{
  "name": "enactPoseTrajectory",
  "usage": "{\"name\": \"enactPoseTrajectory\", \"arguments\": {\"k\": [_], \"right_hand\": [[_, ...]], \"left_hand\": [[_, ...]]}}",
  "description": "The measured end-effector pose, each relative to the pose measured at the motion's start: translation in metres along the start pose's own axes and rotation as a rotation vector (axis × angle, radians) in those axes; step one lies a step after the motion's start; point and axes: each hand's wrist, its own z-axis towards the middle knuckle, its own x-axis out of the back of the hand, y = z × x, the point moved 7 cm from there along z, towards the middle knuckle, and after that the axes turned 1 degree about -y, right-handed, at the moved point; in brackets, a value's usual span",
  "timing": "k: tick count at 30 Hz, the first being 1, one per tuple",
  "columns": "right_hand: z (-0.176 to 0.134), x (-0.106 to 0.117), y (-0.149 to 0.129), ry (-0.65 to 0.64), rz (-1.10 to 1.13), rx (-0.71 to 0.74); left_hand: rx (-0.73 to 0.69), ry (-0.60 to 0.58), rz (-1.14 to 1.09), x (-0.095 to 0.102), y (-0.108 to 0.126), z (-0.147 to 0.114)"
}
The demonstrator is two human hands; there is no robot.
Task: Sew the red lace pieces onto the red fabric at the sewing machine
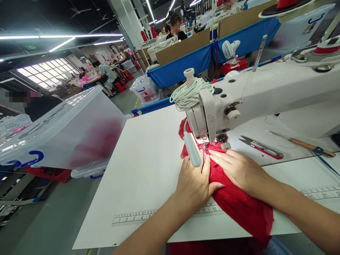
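Thin red fabric (pixel 236 205) under the head of a white, long-armed sewing machine (pixel 260 88)

Left hand (pixel 195 179) rests on it, thumb spread from fingers; right hand (pixel 243 171) lies flat on it, just beside.

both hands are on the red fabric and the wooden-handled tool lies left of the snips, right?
Not quite: in the head view, the wooden-handled tool lies right of the snips. The left hand and right hand are indeed on the red fabric.

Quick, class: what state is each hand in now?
Left hand: on the red fabric; whether gripping, cannot be told.
Right hand: open, laid flat on the red fabric.
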Motion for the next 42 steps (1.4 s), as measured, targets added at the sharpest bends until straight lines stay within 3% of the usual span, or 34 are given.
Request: {"name": "enactPoseTrajectory", "arguments": {"k": [15,30,36,39,42], "right_hand": [[0.002,0.000,-0.005,0.017,-0.153,0.014],[0.003,-0.004,0.000,0.017,-0.114,0.000],[0.004,-0.004,-0.002,0.009,-0.104,0.025],[0.005,-0.003,-0.005,0.010,-0.112,0.033],[0.002,0.001,-0.007,0.037,-0.142,0.023]], "left_hand": [[-0.054,0.072,0.155,-0.004,-0.005,-0.002],[-0.062,0.054,0.157,-0.010,-0.010,-0.004],[-0.049,0.087,0.102,-0.001,-0.009,-0.001],[-0.101,0.122,0.060,0.009,-0.004,0.000],[-0.221,0.064,-0.062,0.013,0.003,-0.001]]}}
